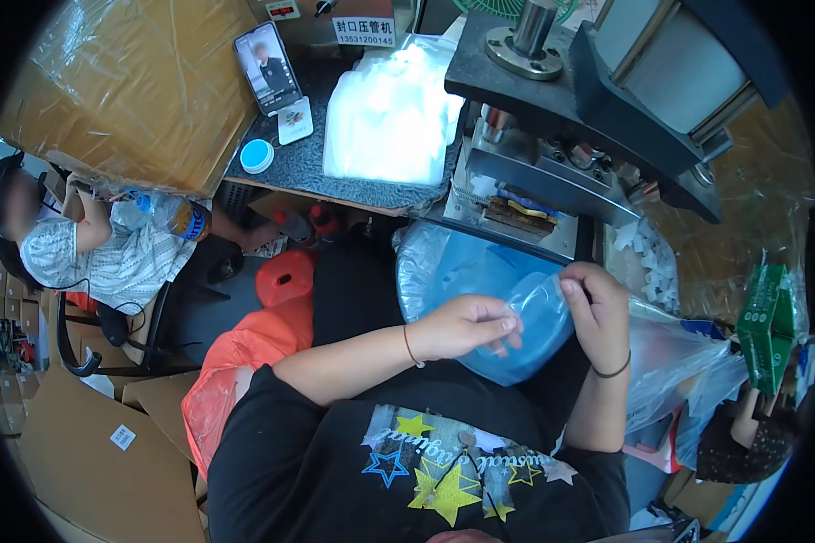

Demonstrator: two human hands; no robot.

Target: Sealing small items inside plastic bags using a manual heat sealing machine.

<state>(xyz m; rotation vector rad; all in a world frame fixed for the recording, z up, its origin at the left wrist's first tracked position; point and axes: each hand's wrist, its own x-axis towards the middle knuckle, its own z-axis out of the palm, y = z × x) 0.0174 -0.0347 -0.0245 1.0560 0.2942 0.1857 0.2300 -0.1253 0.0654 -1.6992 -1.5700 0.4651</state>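
Left hand point(466, 328) loosely curled, right hand point(604, 310) raised, fingers point(587, 271) pinched

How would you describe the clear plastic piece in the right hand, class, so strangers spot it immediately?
Find the big dark machine at upper right, then the blue tub below. A clear plastic piece shows against the tub, pinched in the right hand, the left hand close by. Unlike the bright plastic pile on the table, it is held.
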